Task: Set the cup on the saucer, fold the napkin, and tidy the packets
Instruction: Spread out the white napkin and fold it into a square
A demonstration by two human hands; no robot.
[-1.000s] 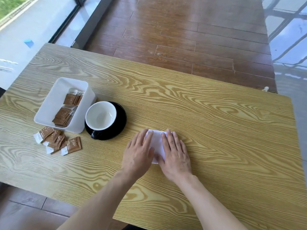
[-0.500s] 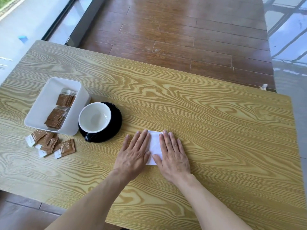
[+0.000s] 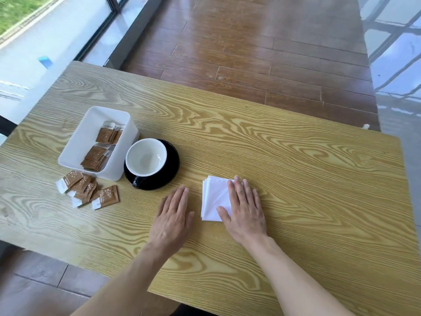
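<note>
Head view: right hand [image 3: 245,210] is lying flat, fingers straight, pressing folded napkin [image 3: 214,198] under its thumb side. Left hand [image 3: 174,216] is resting flat on table [image 3: 296,167], fingers spread little, just left of napkin, cup [image 3: 145,157] on saucer [image 3: 169,172] sitting beyond its fingertips.

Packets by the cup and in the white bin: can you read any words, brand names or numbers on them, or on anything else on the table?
Loose packets on the table: pale dots and a line of print, too small and blurred to read.
Packets in the white bin: same brown design, print unreadable.
Cup, saucer and napkin: no text visible.
Nothing in this view can be read as words or numbers.
</note>
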